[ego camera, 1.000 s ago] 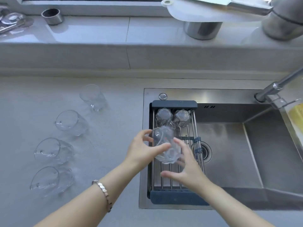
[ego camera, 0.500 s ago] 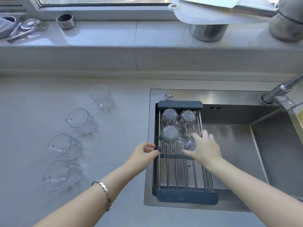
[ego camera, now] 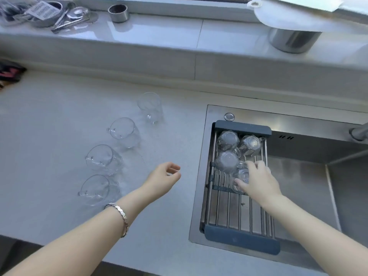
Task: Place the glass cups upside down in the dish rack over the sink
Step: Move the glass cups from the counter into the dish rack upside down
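A dark-ended dish rack (ego camera: pixel 241 241) spans the left part of the sink. Three glass cups stand upside down at its far end: one at the back left (ego camera: pixel 227 139), one at the back right (ego camera: pixel 250 145), one in front of them (ego camera: pixel 227 161). My right hand (ego camera: pixel 256 180) is shut on a further glass cup (ego camera: pixel 241 180), upside down on the rack bars beside the third. My left hand (ego camera: pixel 164 179) hovers over the counter left of the sink, fingers loosely curled, holding nothing. Several glass cups stand in a row on the counter, the nearest (ego camera: pixel 95 190) and the farthest (ego camera: pixel 149 106).
The steel sink (ego camera: pixel 310 184) continues right of the rack, with a faucet base (ego camera: pixel 358 133) at the far right. On the window ledge sit a metal ring (ego camera: pixel 118 12), utensils (ego camera: pixel 65 15) and a steel pot (ego camera: pixel 292 39) under a white board.
My right hand has carried a cup to the rack and set it upside down beside the third one. My left hand let go and moved left, off the rack, over the counter.
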`<action>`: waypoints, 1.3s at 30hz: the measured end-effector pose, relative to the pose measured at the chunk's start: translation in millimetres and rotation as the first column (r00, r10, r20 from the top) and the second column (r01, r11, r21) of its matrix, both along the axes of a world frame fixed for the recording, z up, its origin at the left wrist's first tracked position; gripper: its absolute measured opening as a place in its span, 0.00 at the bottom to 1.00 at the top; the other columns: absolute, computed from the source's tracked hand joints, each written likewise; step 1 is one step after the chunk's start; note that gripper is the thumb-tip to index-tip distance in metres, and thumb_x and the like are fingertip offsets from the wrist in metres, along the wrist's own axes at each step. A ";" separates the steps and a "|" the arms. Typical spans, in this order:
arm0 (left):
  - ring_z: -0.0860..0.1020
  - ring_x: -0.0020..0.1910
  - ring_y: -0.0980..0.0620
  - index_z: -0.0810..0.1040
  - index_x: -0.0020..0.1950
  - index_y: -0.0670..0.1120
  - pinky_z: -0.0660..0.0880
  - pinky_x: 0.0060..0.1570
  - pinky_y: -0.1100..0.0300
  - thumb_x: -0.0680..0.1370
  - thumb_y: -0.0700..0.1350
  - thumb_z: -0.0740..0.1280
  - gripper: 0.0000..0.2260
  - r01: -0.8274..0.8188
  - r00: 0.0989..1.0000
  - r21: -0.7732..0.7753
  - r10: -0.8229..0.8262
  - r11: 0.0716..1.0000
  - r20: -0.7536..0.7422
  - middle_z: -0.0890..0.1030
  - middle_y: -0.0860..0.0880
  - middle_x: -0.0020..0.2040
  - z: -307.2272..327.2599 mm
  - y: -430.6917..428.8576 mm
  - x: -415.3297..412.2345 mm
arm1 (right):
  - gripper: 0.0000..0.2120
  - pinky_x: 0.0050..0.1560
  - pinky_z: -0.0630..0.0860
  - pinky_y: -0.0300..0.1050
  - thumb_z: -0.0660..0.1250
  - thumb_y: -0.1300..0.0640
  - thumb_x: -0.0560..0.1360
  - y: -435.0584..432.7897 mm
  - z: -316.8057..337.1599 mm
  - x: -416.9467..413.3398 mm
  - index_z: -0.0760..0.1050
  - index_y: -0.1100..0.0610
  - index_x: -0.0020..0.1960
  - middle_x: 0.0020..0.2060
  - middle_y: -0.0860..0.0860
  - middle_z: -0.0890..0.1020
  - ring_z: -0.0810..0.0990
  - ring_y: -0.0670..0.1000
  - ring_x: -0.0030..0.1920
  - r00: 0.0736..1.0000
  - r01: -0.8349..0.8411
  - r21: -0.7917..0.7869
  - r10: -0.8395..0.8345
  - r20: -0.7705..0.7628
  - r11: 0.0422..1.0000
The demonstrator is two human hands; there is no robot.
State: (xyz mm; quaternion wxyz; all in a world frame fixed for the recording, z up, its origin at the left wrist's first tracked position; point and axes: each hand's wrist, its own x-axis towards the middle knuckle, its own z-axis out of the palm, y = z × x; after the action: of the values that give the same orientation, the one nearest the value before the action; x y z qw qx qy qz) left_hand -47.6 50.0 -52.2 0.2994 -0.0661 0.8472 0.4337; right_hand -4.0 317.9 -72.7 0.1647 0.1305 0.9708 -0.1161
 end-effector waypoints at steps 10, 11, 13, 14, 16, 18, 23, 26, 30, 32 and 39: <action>0.63 0.69 0.42 0.60 0.71 0.45 0.65 0.65 0.51 0.69 0.53 0.70 0.34 -0.077 0.931 -0.719 -0.209 0.690 -0.300 0.63 0.42 0.71 33.1 -111.6 -76.2 | 0.24 0.59 0.69 0.47 0.66 0.53 0.73 -148.1 39.7 -114.2 0.65 0.57 0.67 0.61 0.55 0.73 0.72 0.53 0.60 0.966 -0.253 -0.393 0.249 -0.063 0.884; 0.63 0.69 0.41 0.59 0.71 0.46 0.65 0.65 0.50 0.68 0.56 0.70 0.37 -0.031 0.951 -0.757 -0.213 0.652 -0.223 0.62 0.42 0.71 32.3 -120.5 -80.2 | 0.28 0.61 0.68 0.47 0.67 0.54 0.72 -165.6 34.5 -127.4 0.62 0.58 0.68 0.64 0.56 0.70 0.70 0.53 0.63 0.976 -0.215 -0.426 0.207 -0.065 0.879; 0.64 0.68 0.41 0.57 0.72 0.48 0.66 0.63 0.50 0.67 0.57 0.70 0.39 0.026 0.972 -0.748 -0.191 0.664 -0.137 0.63 0.43 0.70 27.9 -135.2 -86.4 | 0.36 0.65 0.64 0.48 0.70 0.54 0.70 -198.4 24.3 -153.8 0.55 0.60 0.71 0.68 0.58 0.64 0.65 0.55 0.67 0.996 -0.083 -0.514 0.056 -0.068 0.854; 0.65 0.68 0.41 0.56 0.72 0.49 0.67 0.63 0.50 0.67 0.57 0.71 0.39 0.036 0.976 -0.709 -0.178 0.704 -0.127 0.62 0.43 0.70 25.4 -141.0 -89.1 | 0.41 0.67 0.62 0.48 0.72 0.54 0.69 -211.9 19.5 -166.6 0.51 0.61 0.72 0.69 0.59 0.61 0.62 0.57 0.69 0.996 -0.003 -0.556 -0.049 -0.078 0.831; 0.64 0.69 0.41 0.52 0.74 0.48 0.67 0.64 0.49 0.68 0.57 0.71 0.42 0.076 0.963 -0.649 -0.224 0.757 -0.148 0.58 0.44 0.73 20.1 -148.9 -97.3 | 0.48 0.70 0.57 0.48 0.74 0.54 0.67 -230.5 9.6 -192.1 0.46 0.61 0.73 0.71 0.60 0.57 0.56 0.58 0.72 0.964 0.130 -0.623 -0.246 -0.103 0.772; 0.61 0.72 0.43 0.48 0.75 0.48 0.65 0.66 0.49 0.68 0.58 0.70 0.44 0.146 0.931 -0.645 -0.326 0.750 -0.167 0.55 0.46 0.76 16.1 -151.9 -106.9 | 0.51 0.71 0.54 0.48 0.75 0.53 0.65 -239.4 -0.7 -214.0 0.44 0.61 0.74 0.73 0.59 0.56 0.54 0.57 0.73 0.935 0.168 -0.667 -0.331 -0.124 0.725; 0.63 0.72 0.47 0.48 0.76 0.48 0.62 0.68 0.50 0.67 0.60 0.70 0.45 0.191 0.900 -0.633 -0.392 0.750 -0.192 0.62 0.48 0.74 3.5 -144.9 -128.1 | 0.44 0.65 0.64 0.43 0.78 0.57 0.62 -241.2 -17.5 -238.2 0.57 0.58 0.70 0.67 0.55 0.69 0.67 0.53 0.68 0.911 0.150 -0.736 -0.381 -0.156 0.660; 0.65 0.70 0.49 0.50 0.75 0.49 0.60 0.68 0.49 0.67 0.60 0.70 0.45 0.163 0.910 -0.602 -0.355 0.782 -0.214 0.65 0.49 0.73 -2.5 -143.0 -132.7 | 0.41 0.60 0.65 0.37 0.79 0.59 0.60 -234.8 -14.1 -226.7 0.62 0.59 0.66 0.64 0.55 0.72 0.70 0.51 0.65 0.899 0.144 -0.757 -0.404 -0.169 0.637; 0.70 0.66 0.50 0.60 0.71 0.49 0.59 0.68 0.51 0.65 0.58 0.72 0.40 0.082 0.917 -0.533 -0.274 0.842 -0.291 0.72 0.50 0.68 -5.3 -140.1 -134.5 | 0.36 0.50 0.69 0.38 0.80 0.59 0.59 -205.3 1.2 -178.8 0.65 0.53 0.62 0.55 0.52 0.75 0.75 0.48 0.55 0.880 0.188 -0.829 -0.466 -0.097 0.527; 0.73 0.64 0.49 0.63 0.69 0.48 0.60 0.67 0.51 0.64 0.58 0.74 0.38 0.070 0.906 -0.524 -0.273 0.849 -0.323 0.74 0.50 0.64 -4.2 -132.7 -130.8 | 0.32 0.45 0.72 0.39 0.79 0.57 0.59 -180.8 15.0 -146.3 0.67 0.48 0.57 0.51 0.50 0.76 0.78 0.48 0.52 0.866 0.235 -0.880 -0.500 -0.003 0.412; 0.73 0.62 0.49 0.65 0.68 0.49 0.59 0.67 0.53 0.60 0.59 0.75 0.40 0.210 0.833 -0.451 -0.401 0.867 -0.382 0.76 0.51 0.61 5.9 -68.2 -75.9 | 0.31 0.56 0.73 0.61 0.73 0.47 0.57 -82.8 40.2 -25.3 0.75 0.55 0.58 0.54 0.62 0.81 0.81 0.60 0.50 0.703 0.599 -0.773 -0.327 0.632 -0.209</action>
State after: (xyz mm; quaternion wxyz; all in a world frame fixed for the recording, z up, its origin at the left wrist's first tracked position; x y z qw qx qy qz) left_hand -123.5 -18.1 -46.4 0.1355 0.1202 0.9620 0.2041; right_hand -29.3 235.1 -32.5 0.2447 0.3419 0.4588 -0.7828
